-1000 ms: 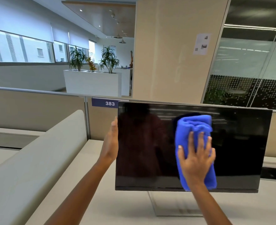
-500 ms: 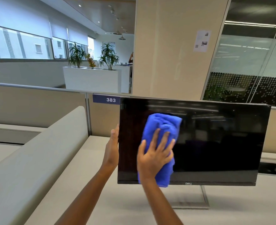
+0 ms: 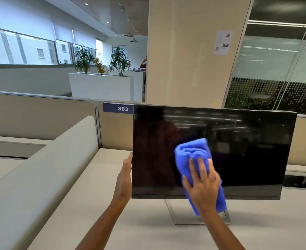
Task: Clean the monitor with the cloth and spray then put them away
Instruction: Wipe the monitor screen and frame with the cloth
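A black monitor [image 3: 247,147] stands on a silver stand on the pale desk, its screen dark and reflective. My right hand [image 3: 201,188] presses a folded blue cloth [image 3: 191,154] flat against the lower middle of the screen, fingers spread over it. My left hand [image 3: 124,175] grips the monitor's left edge, thumb side toward me and fingers hidden behind the panel. No spray bottle is in view.
A beige partition [image 3: 40,116] with a blue "383" label [image 3: 118,108] runs behind the desk [image 3: 139,231]. A rounded beige divider [image 3: 40,168] slants along the left. A dark recess [image 3: 301,181] sits in the desk at right. A column and glass wall stand behind.
My right hand has swept the cloth from the middle of the screen to the left part and now back toward the lower middle. My left hand stays on the left edge.
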### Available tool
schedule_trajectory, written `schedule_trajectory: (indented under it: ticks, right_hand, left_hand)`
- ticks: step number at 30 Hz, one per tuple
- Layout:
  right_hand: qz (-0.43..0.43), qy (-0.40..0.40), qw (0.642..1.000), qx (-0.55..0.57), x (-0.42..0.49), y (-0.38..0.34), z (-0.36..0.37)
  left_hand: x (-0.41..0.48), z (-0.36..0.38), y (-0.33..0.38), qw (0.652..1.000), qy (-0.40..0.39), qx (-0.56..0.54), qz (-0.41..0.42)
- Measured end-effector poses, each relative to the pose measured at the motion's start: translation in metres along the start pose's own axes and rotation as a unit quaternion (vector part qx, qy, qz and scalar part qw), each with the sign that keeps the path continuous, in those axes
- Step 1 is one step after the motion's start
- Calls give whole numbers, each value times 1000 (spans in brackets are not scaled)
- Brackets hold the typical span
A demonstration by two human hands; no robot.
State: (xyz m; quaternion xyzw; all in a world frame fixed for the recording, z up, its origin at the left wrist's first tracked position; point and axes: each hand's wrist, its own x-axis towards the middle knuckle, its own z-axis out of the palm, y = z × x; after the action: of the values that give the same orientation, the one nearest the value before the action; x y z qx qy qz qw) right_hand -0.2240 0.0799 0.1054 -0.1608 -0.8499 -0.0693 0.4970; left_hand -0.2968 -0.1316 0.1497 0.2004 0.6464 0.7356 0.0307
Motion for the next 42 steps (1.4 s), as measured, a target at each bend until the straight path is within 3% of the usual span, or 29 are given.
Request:
schedule_trajectory:
  ticks: [6, 11, 13, 15, 19, 23, 28, 32, 37, 42]
  right_hand:
    - [228, -40, 971, 53, -6, 30, -15]
    - [432, -28, 889, 153, 3, -46, -16]
    - [420, -75, 888, 171, 1, -83, -17]
    - [364, -114, 910, 161, -10, -116, -14]
    - [168, -127, 969, 130, -50, -158, 3]
    - [-48, -115, 989, 83, -70, -136, 13]
    - [-200, -80, 976, 24, -64, -60, 10]
    - [-181, -36, 983, -10, -63, 7, -2]
    - [-82, -77, 994, -7, -61, 77, -24]
    - [126, -149, 980, 50, -61, 125, -39]
  left_hand:
    - [-8, 0, -14, 1000, 3, 9, -19]
    - [-16, -3, -23, 999, -1, 5, -37]
    - [-19, -4, -26, 999, 0, 0, -48]
    - [-21, -6, -29, 999, -2, -9, -51]
    - [-27, -11, -30, 998, -15, -24, -54]
    - [-33, -14, -34, 997, -7, -17, -76]
    - [-51, 1, -40, 997, 24, 35, -57]
    - [-61, 24, -49, 983, 68, 169, 2]
    - [-67, 56, -51, 949, 95, 291, 74]
    - [-71, 91, -53, 918, 40, 381, 103]
